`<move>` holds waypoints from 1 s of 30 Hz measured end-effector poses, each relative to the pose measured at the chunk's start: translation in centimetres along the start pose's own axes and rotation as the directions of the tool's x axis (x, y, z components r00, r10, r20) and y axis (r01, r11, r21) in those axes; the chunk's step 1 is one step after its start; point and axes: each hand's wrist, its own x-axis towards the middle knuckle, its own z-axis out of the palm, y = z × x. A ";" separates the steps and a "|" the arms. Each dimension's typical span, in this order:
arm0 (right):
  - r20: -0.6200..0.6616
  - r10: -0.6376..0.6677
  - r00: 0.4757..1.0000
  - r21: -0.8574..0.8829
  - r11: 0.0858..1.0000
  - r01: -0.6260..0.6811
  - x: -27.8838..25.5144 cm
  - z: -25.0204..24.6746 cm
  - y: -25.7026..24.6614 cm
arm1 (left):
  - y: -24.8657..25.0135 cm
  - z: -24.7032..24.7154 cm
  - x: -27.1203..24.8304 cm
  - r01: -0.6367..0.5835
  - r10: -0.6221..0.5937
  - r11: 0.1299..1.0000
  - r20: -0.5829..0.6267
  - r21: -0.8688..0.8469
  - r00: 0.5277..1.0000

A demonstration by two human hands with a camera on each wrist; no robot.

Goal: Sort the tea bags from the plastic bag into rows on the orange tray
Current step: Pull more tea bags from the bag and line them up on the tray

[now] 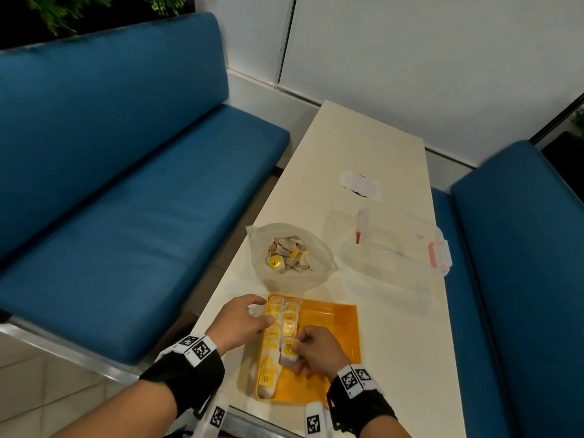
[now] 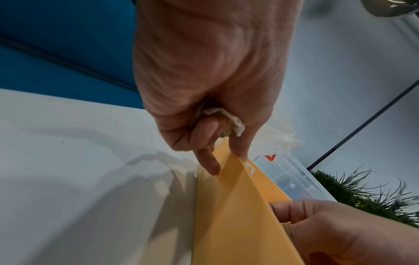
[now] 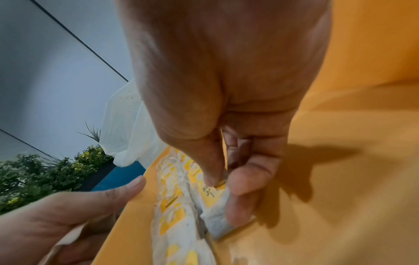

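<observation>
The orange tray [image 1: 335, 352] lies at the table's near edge with two rows of white-and-yellow tea bags [image 1: 272, 339] along its left side. My right hand [image 1: 311, 350] pinches a tea bag [image 3: 213, 200] at the near end of the second row, thumb and fingers curled on it. My left hand [image 1: 245, 320] rests at the tray's left rim [image 2: 229, 197], its curled fingers holding spare white tea bags [image 2: 226, 118] in the palm. Behind the tray stands the open plastic bag [image 1: 289, 257], still holding several tea bags.
A clear plastic box [image 1: 392, 248] with pink clips sits right of the bag, with a white wrapper [image 1: 360, 184] farther back. Blue bench seats [image 1: 126, 184] flank the narrow white table [image 1: 395, 311]. The right half of the tray is bare.
</observation>
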 end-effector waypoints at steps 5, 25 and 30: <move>-0.039 -0.002 0.999 -0.025 1.000 0.001 0.0 0.1 -0.1 | 0.0 0.1 -0.1 -0.022 0.022 1.000 -0.003 0.003 1.000; -0.213 0.013 0.977 0.077 0.997 0.004 0.3 1.4 -1.2 | -0.3 0.1 -0.1 -0.009 0.010 1.000 0.031 -0.027 0.999; -0.264 0.014 0.964 0.059 0.998 0.002 0.3 1.5 -1.7 | -0.5 0.1 0.1 -0.005 0.006 1.000 0.033 -0.021 0.999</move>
